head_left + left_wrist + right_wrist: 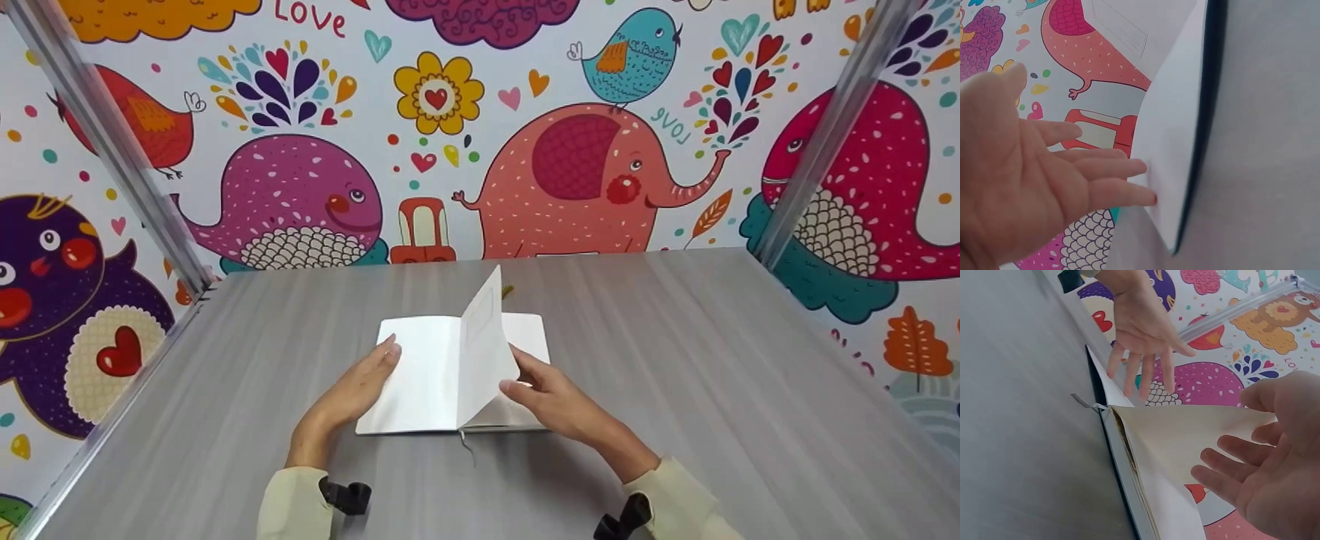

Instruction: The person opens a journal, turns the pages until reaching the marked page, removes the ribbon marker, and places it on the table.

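Note:
An open notebook (420,375) with blank white pages and a dark cover edge lies on the table. One page (480,352) stands raised from the spine, with a faint printed rectangle near its top. At the raised page's outer edge my right hand (559,401) pinches it, thumb on one side and fingers on the other; the right wrist view shows this page (1196,433) between them. My left hand (356,386) rests along the notebook's left edge with fingers extended, and in the left wrist view its fingertips touch the page edge. A thin ribbon bookmark (467,444) hangs below the spine.
The grey wood-grain table (247,360) surrounds the notebook. A small greenish item (508,291) shows partly behind the raised page. Printed cartoon panels (570,187) stand at the back and sides, with metal posts (112,150) at the corners.

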The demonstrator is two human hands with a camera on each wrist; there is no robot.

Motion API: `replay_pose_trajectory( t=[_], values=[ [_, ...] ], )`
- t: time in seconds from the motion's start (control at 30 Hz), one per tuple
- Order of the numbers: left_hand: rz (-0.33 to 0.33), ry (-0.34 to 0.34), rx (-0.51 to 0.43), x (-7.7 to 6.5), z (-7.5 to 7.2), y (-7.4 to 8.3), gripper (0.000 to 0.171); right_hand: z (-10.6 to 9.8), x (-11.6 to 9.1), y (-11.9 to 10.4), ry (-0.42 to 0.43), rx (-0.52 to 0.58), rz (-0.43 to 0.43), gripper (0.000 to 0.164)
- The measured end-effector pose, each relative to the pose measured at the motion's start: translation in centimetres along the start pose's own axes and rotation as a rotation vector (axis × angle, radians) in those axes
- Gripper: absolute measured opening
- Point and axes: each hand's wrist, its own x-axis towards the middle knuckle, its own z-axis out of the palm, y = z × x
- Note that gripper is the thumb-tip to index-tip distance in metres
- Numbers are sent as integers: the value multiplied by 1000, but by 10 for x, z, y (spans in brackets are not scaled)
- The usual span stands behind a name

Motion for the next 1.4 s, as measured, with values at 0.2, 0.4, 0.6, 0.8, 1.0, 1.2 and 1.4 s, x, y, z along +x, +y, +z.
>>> replay_pose_trajectory(
  t=[0.2, 0.4, 0.6, 0.8, 1.0, 1.2, 1.4],
  values=[
    [32, 15, -14, 2, -1, -2, 76, 12, 3, -4, 10, -41, 5, 59],
    [30, 21, -35, 3, -6, -5, 75, 21, 9, -8, 36, -165, 39, 60],
    [-17, -2, -172, 2, -10, -9, 74, 29, 15, -12, 3, -306, 42, 67],
    [-27, -27, -288, 1, -11, -12, 76, 38, 19, -11, -45, -388, 86, 69],
    [-13, -39, -391, -1, -13, -15, 76, 45, 22, -5, -109, -467, 31, 67],
    [23, -63, -497, -1, -16, -19, 71, 52, 23, -4, -139, -540, 59, 63],
    [36, -63, -516, -2, -19, -21, 67, 56, 24, -2, -163, -596, 73, 61]
  ],
)
